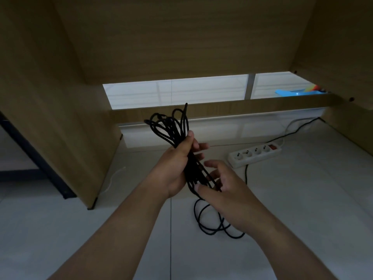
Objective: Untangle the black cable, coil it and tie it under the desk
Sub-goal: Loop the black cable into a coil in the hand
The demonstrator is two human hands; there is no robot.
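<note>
The black cable point(171, 126) is gathered into a long bundle of several loops, held upright in front of me under the wooden desk point(161, 37). My left hand point(177, 166) grips the bundle round its middle, thumb on top. The loops fan out above that hand, with one cable end sticking up. My right hand point(226, 184) is at the lower end of the bundle, its fingers spread and touching the strands. A loose length of the cable hangs down and lies in a few loops on the floor beneath my right wrist.
A white power strip point(255, 153) lies on the tiled floor to the right, with a dark lead running to the back right corner. The desk's side panels point(60, 128) stand left and right, a low crossbar point(242, 107) at the back. A thin white cord lies by the left panel.
</note>
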